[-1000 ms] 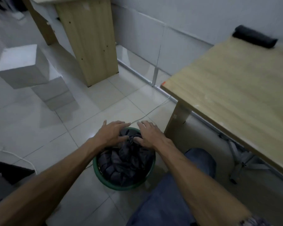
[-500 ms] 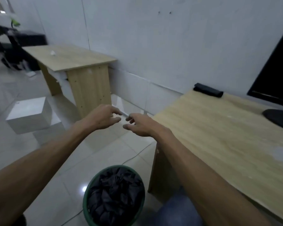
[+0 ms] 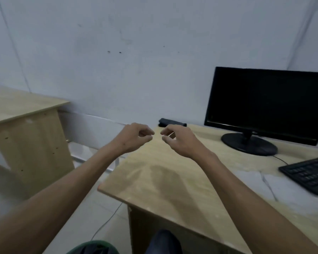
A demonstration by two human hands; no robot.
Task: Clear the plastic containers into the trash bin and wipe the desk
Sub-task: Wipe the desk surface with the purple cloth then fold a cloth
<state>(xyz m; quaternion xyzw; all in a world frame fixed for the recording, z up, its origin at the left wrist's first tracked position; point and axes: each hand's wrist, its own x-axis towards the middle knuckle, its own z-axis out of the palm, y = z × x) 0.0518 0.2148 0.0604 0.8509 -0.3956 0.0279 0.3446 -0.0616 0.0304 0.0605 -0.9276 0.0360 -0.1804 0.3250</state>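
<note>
1. Now, head view, the hands: a second ago both hands were pressed down on the black liner inside the green trash bin (image 3: pixel 95 247). They have since lifted away and reach forward over the near-left corner of the counter (image 3: pixel 165 182). The left hand (image 3: pixel 134 137) and right hand (image 3: pixel 178 140) hang side by side, fingertips nearly meeting but apart. Each has loosely curled fingers with nothing between them; both are empty.

2. Head view, the bin: only a sliver of its green rim and dark liner shows at the bottom edge, on the floor beside the counter's leg. No plastic containers can be seen anywhere on the counter, so I judge the clearing part done.

3. Head view, the counter: the camera has swung up from the floor, bringing in a dark monitor (image 3: pixel 266 103) on its round stand, a black keyboard (image 3: pixel 308 174) at the right edge, and a dark rolled item (image 3: pixel 170 122) at the far edge against the wall, just beyond the fingertips. I cannot tell whether it is a cloth. Pale smears (image 3: pixel 253 178) lie on the wood near the keyboard.

4. Judgement: the work is turning from binning to wiping, and the hands seem bound for that dark roll.
</note>
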